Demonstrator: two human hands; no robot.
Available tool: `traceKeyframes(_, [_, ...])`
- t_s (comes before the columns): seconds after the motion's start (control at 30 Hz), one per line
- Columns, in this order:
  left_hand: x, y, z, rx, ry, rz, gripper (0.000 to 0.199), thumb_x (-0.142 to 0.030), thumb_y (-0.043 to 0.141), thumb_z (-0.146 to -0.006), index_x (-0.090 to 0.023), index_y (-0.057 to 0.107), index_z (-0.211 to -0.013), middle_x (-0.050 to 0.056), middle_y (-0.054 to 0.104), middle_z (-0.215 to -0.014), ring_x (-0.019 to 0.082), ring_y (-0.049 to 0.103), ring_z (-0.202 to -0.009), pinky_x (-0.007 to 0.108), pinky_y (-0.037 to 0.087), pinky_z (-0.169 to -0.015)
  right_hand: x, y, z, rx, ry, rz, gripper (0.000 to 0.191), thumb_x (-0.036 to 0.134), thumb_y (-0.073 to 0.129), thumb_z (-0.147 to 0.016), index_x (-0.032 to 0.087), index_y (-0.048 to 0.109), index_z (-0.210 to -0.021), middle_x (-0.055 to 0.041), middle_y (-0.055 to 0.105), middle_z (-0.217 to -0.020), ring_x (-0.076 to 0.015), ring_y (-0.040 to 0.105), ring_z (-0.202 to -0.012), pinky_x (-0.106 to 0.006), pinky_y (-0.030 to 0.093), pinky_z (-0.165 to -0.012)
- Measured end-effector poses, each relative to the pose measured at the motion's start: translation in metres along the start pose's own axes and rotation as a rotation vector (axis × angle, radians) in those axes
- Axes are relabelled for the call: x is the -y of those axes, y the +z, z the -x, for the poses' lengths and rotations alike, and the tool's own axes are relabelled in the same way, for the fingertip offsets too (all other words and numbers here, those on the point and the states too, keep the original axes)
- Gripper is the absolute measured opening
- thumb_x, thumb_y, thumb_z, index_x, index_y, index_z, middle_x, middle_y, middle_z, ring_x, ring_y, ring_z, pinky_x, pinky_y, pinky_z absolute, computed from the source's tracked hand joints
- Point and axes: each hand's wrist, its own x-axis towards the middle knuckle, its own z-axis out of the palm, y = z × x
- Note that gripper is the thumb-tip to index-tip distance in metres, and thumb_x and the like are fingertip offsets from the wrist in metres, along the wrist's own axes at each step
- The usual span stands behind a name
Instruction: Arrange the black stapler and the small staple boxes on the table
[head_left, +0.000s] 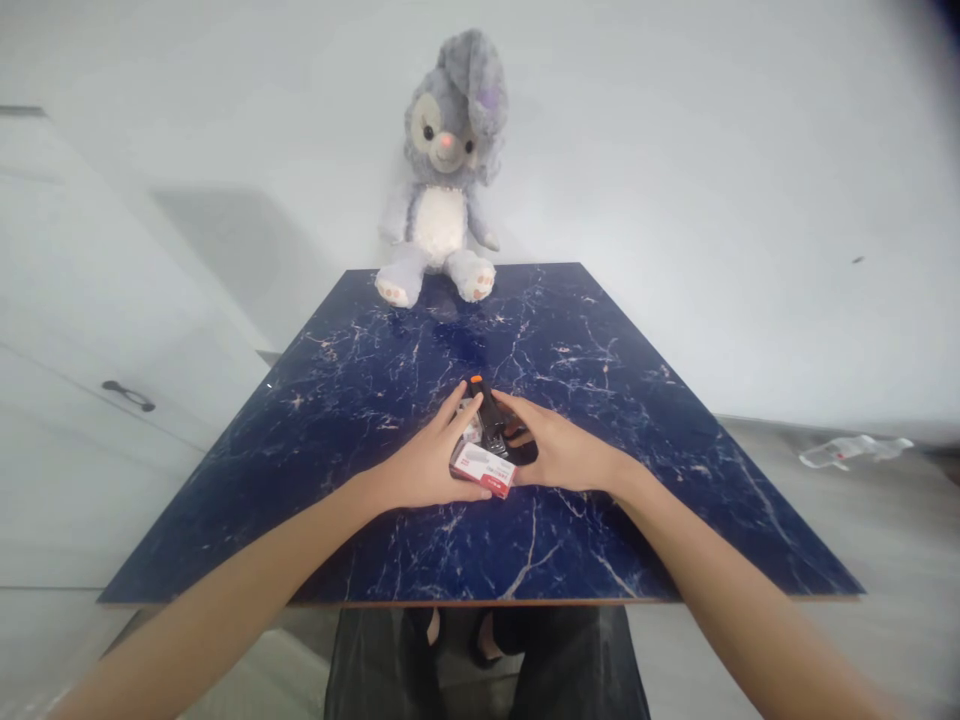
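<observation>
A small red-and-white box, apparently of staples (484, 470), lies tilted between my hands on the dark blue marbled table (525, 560). Just behind it is a black stapler (491, 415) with an orange tip, pointing away from me. A small pale, patterned item (472, 428) shows beside the stapler on the left; its kind is unclear. My left hand (424, 460) curls round the group, thumb along the box's near edge, fingertips by the stapler's far end. From the other side, my right hand (562, 445) closes in, index finger by the stapler and thumb at the box's right end.
A grey plush rabbit (442, 170) sits at the table's far edge against the white wall. White cabinet doors with a dark handle (129, 396) stand at left. On the floor to the right lies a clear plastic item (855, 450).
</observation>
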Motion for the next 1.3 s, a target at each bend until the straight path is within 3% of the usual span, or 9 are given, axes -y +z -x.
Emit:
traceKeyframes(0.13, [-0.004,-0.013,0.006,-0.072,-0.034,-0.118,0.125,-0.053,0.086,-0.068,-0.035,0.006,-0.162,0.011,-0.005,-0.170,0.045,0.009,-0.154,0.063,0.023,-0.121,0.000,0.000,0.002,0.069,0.039,-0.008,0.108,0.026,0.077,-0.076,0.033,0.012,-0.162,-0.0141,0.035,-0.156,-0.0285,0.063,-0.115,-0.049,0.059,-0.095])
traceKeyframes(0.27, [-0.005,-0.032,0.012,-0.102,-0.096,-0.051,0.095,-0.049,0.084,-0.071,-0.030,0.034,-0.150,0.015,0.037,-0.153,0.035,0.055,-0.126,0.051,0.049,-0.103,-0.003,-0.002,0.002,0.030,0.036,-0.040,0.087,0.013,0.062,-0.079,0.032,0.029,-0.157,-0.0113,0.042,-0.149,-0.0267,0.062,-0.115,-0.049,0.057,-0.098])
traceKeyframes(0.37, [-0.002,-0.037,0.012,-0.027,-0.145,-0.003,0.063,-0.047,0.081,-0.075,-0.026,0.052,-0.127,0.007,0.063,-0.117,0.025,0.066,-0.094,0.041,0.054,-0.084,-0.002,0.002,0.000,-0.045,-0.007,-0.026,0.088,0.008,0.059,-0.075,0.030,0.031,-0.155,-0.0116,0.039,-0.153,-0.0276,0.060,-0.116,-0.049,0.058,-0.096])
traceKeyframes(0.53, [0.009,-0.029,0.003,-0.030,-0.133,-0.007,0.026,-0.035,0.074,-0.085,-0.025,0.059,-0.104,0.001,0.070,-0.099,0.021,0.067,-0.090,0.035,0.051,-0.082,-0.001,0.013,-0.003,-0.145,-0.098,-0.035,0.091,0.003,0.055,-0.071,0.030,0.032,-0.155,-0.0101,0.028,-0.161,-0.0296,0.054,-0.129,-0.048,0.055,-0.102])
traceKeyframes(0.73, [0.012,-0.029,0.001,-0.152,-0.179,-0.081,0.014,-0.027,0.064,-0.089,-0.023,0.061,-0.102,0.002,0.070,-0.096,0.021,0.068,-0.087,0.037,0.054,-0.082,-0.007,0.018,-0.005,-0.161,-0.072,-0.014,0.079,0.009,0.061,-0.076,0.029,0.041,-0.150,-0.0108,0.028,-0.161,-0.0303,0.053,-0.132,-0.048,0.055,-0.102])
traceKeyframes(0.83, [-0.002,-0.037,0.014,-0.147,-0.163,-0.118,0.041,-0.026,0.056,-0.092,-0.023,0.054,-0.132,0.011,0.061,-0.131,0.028,0.064,-0.114,0.045,0.051,-0.098,-0.012,0.017,-0.008,-0.273,-0.040,-0.086,0.066,0.013,0.061,-0.080,0.029,0.048,-0.144,-0.0106,0.047,-0.149,-0.0265,0.063,-0.116,-0.045,0.060,-0.092])
traceKeyframes(1.0, [-0.027,-0.024,0.030,0.053,-0.221,-0.088,0.127,-0.058,0.080,-0.071,-0.025,-0.002,-0.163,0.019,0.008,-0.169,0.048,0.015,-0.152,0.065,0.032,-0.115,-0.018,0.015,-0.013,-0.371,0.073,-0.204,0.052,0.014,0.058,-0.082,0.026,0.056,-0.132,-0.0086,0.059,-0.135,-0.0231,0.066,-0.108,-0.040,0.061,-0.084])
traceKeyframes(1.13, [-0.028,-0.001,0.021,-0.067,-0.229,-0.057,0.120,-0.047,0.079,-0.076,-0.026,-0.001,-0.163,0.017,0.027,-0.164,0.042,0.033,-0.147,0.058,0.035,-0.115,-0.016,0.019,-0.014,-0.348,0.061,-0.125,0.051,0.013,0.059,-0.080,0.024,0.057,-0.129,-0.0084,0.062,-0.128,-0.0224,0.068,-0.103,-0.040,0.061,-0.085])
traceKeyframes(1.3, [-0.018,-0.005,0.011,-0.067,-0.271,0.062,0.112,-0.037,0.077,-0.080,-0.030,0.003,-0.163,0.014,0.056,-0.144,0.034,0.063,-0.118,0.049,0.052,-0.099,-0.014,0.019,-0.012,-0.260,0.112,-0.096,0.065,0.012,0.062,-0.079,0.024,0.048,-0.141,-0.0112,0.058,-0.139,-0.0239,0.068,-0.107,-0.040,0.062,-0.086])
